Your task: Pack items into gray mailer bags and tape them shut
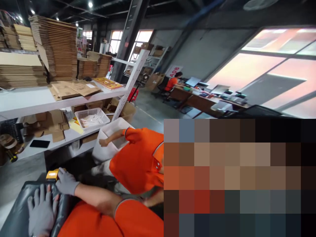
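My left hand [41,212], in a grey glove, lies flat with its fingers apart on a package wrapped in black plastic [21,205]. Beyond it, at the far edge of the package, my right hand [67,182], also in a grey glove, is closed on a shiny yellow roll of tape [52,174]. The roll's underside and its contact with the package are partly hidden. Dark, glossy and slightly wrinkled, the package fills the lower left corner and is cut off by the frame.
A co-worker in an orange shirt [138,158] stands close on the right, one arm over a white bin [105,149]. The shelf [22,102] holds stacked cardboard [61,49]. Below are a white basket [92,118] and a phone [39,144]. A pixelated block covers the lower right.
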A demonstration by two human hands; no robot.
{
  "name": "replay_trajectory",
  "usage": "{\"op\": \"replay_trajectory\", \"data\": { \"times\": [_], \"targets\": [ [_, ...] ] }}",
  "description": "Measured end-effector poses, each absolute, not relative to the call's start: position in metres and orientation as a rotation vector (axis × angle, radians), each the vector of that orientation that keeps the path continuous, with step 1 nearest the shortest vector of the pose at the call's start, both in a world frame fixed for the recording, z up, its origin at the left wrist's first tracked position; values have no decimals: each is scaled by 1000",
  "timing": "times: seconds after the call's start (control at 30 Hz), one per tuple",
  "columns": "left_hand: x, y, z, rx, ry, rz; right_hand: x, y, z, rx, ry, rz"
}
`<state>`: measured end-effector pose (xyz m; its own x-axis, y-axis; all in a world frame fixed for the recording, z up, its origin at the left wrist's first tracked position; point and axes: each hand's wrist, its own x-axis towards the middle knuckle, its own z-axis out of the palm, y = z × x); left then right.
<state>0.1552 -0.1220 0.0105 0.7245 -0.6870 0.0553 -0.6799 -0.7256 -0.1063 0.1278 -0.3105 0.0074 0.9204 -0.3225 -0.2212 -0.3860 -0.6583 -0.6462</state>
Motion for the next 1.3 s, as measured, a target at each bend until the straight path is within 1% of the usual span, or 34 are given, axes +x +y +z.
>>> {"op": "replay_trajectory", "data": {
  "times": [0.07, 0.23, 0.43, 0.63, 0.77, 0.87, 0.93, 1.0, 1.1, 1.2, 1.3],
  "targets": [
    [156, -121, 9, -2883, 1157, -128, 121, -306, 11, -2358, 538, 152],
    [152, -123, 6, -2946, 1165, -136, 116, -303, 9, -2308, 549, 40],
    [144, -128, 26, -2996, 1168, -77, 116, -305, 4, -2257, 528, -17],
    [136, -132, 36, -3087, 1127, 3, 115, -308, -16, -2219, 505, -103],
    [136, -132, 28, -3235, 1153, 43, 115, -313, -27, -2232, 508, -115],
    [139, -117, 26, -3507, 1139, 101, 115, -315, -31, -2234, 492, -126],
    [142, -94, 30, -3720, 1047, -23, 115, -315, -32, -2241, 490, -122],
    [144, -61, 38, -3812, 871, -252, 116, -314, -32, -2246, 496, -120],
    [147, -2, 52, -3667, 483, -484, 118, -312, -31, -2231, 501, -126],
    [141, 49, 61, -3407, 148, -422, 119, -311, -29, -2197, 488, -148],
    [118, 79, 58, -3238, -61, -323, 120, -309, -26, -2179, 483, -159]
  ]
}}
